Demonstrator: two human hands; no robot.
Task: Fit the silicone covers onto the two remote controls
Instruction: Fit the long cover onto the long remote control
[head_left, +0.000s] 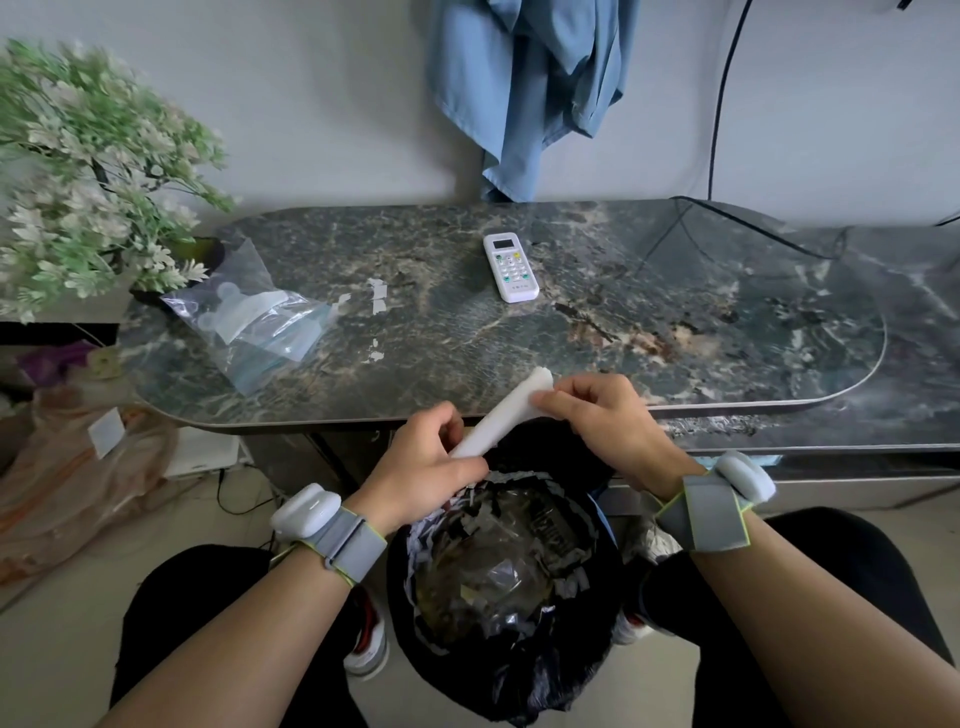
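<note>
Dark marbled desk (675, 338) across the middle; below its near edge, a black-lined bin (509, 597). Toward the desk's left end, a clear plastic bag (280, 345) with pale silicone covers (234, 312) inside, well apart from both hands. Over the bin, slanted, a long white piece (498, 421), remote or cover unclear: lower end gripped in the curled left hand (431, 462), upper end pinched by the right hand (608, 415). Near the desk's back, a white remote (510, 267), face up.

The left hand (422, 462) is hiding the bottom end of the blurry white thing (498, 422), and the right hand (608, 422) is covering part of its top. The remote control (510, 267) on the desk (675, 322) is showing buttons too small to read. The top edge is cutting off the blue cloth (524, 78).
</note>
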